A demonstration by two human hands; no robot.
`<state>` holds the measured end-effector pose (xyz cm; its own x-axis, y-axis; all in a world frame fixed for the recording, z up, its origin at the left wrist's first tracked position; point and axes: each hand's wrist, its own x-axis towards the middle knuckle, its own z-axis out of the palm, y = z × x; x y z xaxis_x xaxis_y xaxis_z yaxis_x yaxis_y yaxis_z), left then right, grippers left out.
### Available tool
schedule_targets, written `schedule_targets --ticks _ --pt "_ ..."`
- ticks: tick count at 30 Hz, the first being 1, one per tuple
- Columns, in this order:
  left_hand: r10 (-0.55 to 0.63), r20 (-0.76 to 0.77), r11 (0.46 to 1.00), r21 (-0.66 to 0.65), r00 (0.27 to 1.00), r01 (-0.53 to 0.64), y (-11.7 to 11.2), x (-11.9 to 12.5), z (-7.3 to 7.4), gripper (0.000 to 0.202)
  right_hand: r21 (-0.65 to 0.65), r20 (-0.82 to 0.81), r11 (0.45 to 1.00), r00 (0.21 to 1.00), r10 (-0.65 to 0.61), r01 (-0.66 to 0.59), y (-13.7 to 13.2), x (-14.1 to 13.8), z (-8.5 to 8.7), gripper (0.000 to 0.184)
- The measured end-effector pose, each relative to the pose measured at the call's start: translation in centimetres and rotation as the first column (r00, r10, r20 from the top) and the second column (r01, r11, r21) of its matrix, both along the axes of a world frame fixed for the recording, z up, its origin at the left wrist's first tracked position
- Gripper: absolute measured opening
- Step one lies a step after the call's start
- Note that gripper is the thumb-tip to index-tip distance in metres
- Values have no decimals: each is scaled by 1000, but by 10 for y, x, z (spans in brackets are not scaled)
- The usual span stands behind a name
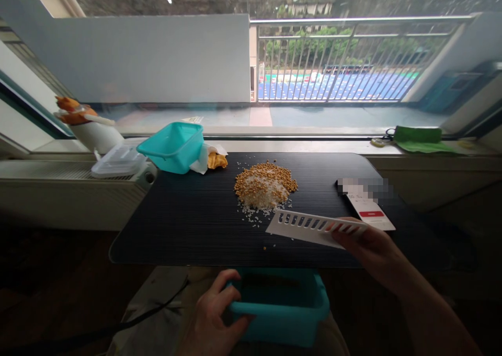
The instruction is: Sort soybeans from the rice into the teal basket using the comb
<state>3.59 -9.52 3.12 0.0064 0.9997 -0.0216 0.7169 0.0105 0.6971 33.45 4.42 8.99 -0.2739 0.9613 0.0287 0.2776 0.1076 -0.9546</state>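
Note:
My left hand (214,319) grips the near left rim of a teal plastic tub (286,306) held below the table's front edge, over my lap. My right hand (371,246) holds a white slotted plastic plate (309,226) by its right end, tilted low over the dark table (188,225). Just beyond the plate lies a pile of yellow beans mixed with white rice (264,186), with stray grains scattered around its near side.
A second teal tub (174,147) leans at the table's back left beside a clear lidded box (117,161) and a white pot with orange items (92,128). A phone (366,204) lies at the right. A green cloth (421,139) rests on the window sill.

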Motion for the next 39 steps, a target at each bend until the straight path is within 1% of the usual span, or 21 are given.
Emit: schedule_targets --ticks 4,7,9,11,14,17,19,20,24,27,29,32,36,39 --pt "1 -1 1000 9 1000 -1 -2 -2 0 13 -58 -11 992 994 109 -109 -7 -11 -2 23" --pt "-14 -13 998 54 1000 15 -3 -5 -2 14 -151 -4 960 971 239 -237 -14 -12 -1 22" --pt "-23 -23 996 81 999 25 -4 -7 -3 14 -190 -10 941 959 282 -279 -17 -8 0 19" --pt "-17 -30 996 84 999 20 -5 -8 -3 14 -162 -12 953 966 258 -257 -17 -3 2 18" --pt "3 -35 998 65 999 -1 -5 -8 -2 14 -15 -2 993 993 116 -116 -7 -3 3 17" --pt "15 -37 999 49 999 -13 -3 -7 -2 16 104 37 994 999 -25 21 11 -18 3 19" --pt "14 -39 999 45 999 -13 -3 -7 -4 16 133 58 989 996 -70 62 23 -37 3 22" --pt "11 -42 999 46 999 -9 -2 -8 -5 16 145 56 987 995 -77 68 28 -47 3 23" --pt "5 -63 999 49 998 -2 -5 -14 -9 14 204 60 979 998 -34 22 44 -85 3 22" --pt "34 -71 998 56 997 -30 -8 -20 -12 13 227 97 974 995 -35 12 48 -99 4 22" --pt "52 -73 997 66 996 -47 -10 -23 -12 13 220 119 975 993 -12 -15 48 -101 6 23" --pt "65 -82 995 76 994 -59 -10 -26 -12 13 209 133 976 991 34 -62 44 -95 7 23" --pt "84 -99 994 74 992 -77 -10 -29 -10 11 184 120 981 992 36 -58 40 -85 5 24" --pt "87 -112 992 101 990 -76 -9 -34 -9 10 191 86 979 995 50 -65 41 -89 1 24"
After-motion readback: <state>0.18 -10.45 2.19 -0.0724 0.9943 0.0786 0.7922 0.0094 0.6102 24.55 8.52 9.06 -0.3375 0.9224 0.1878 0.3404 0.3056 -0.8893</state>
